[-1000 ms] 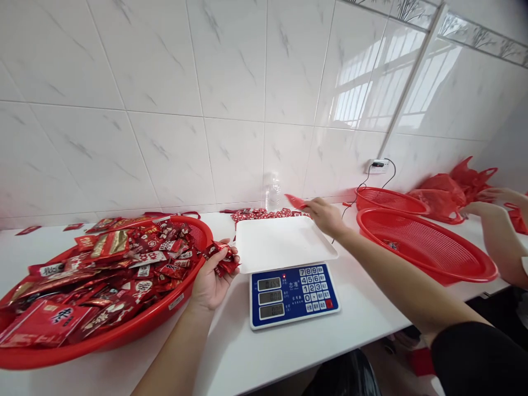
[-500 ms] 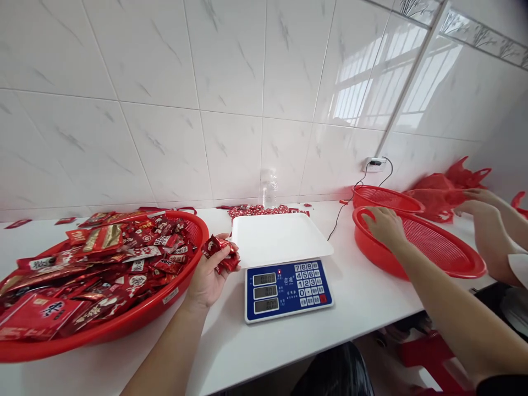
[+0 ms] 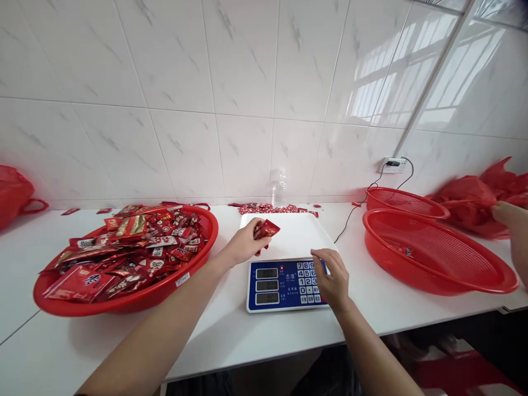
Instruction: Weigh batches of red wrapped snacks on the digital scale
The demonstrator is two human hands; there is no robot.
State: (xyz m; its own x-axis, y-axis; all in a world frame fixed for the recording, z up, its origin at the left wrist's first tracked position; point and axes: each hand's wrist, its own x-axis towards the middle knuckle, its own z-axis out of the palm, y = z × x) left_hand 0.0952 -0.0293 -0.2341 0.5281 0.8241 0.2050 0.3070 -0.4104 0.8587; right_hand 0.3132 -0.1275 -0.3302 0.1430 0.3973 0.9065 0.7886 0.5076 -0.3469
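My left hand (image 3: 241,245) grips a small bunch of red candy packets (image 3: 266,230) over the white pan (image 3: 297,239) of a digital scale. My right hand (image 3: 332,278) hovers palm down, fingers spread, over the scale's blue keypad (image 3: 307,281) and holds nothing. A red basket (image 3: 136,300) heaped with red snack and candy packets (image 3: 124,250) stands to the left of my left arm.
Two red mesh baskets (image 3: 437,256) (image 3: 406,201) stand on the right, the nearer one nearly bare. Red plastic bags (image 3: 470,198) lie far right, with another person's hand (image 3: 511,220) on them. Loose red candies (image 3: 272,208) and a clear bottle (image 3: 279,187) sit behind the scale. A red bag (image 3: 14,192) lies far left.
My left hand carried the candy packets from beside the full basket to over the scale pan. My right hand left the near mesh basket's rim and came back over the keypad.
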